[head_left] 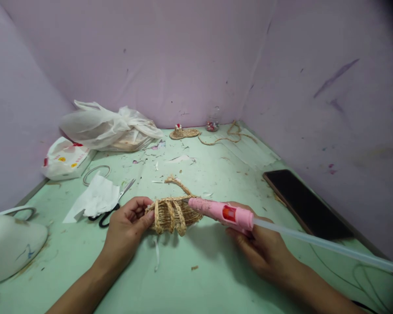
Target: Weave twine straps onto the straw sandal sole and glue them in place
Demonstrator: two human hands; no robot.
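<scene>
My left hand [131, 224] pinches the left end of a small woven straw slipper [172, 214] just above the table. Braided straps cross over it, and a loose braid end [180, 185] sticks out from its far side. In my right hand [265, 244] is a pink hot glue gun [216, 210], its fingers wrapped round the handle. The gun's nozzle points left and meets the slipper's upper edge; whether it touches, I cannot tell. A long clear glue stick [317, 242] runs out of the gun's back to the right.
Black-handled scissors [113, 208] lie beside crumpled white paper [100, 196] at left. A phone [304, 203] rests at right. Behind are a plastic bag [111, 128], a finished-looking straw sole [185, 133], a small jar [212, 124] and a cord [229, 140]. A white lamp base [13, 248] stands left.
</scene>
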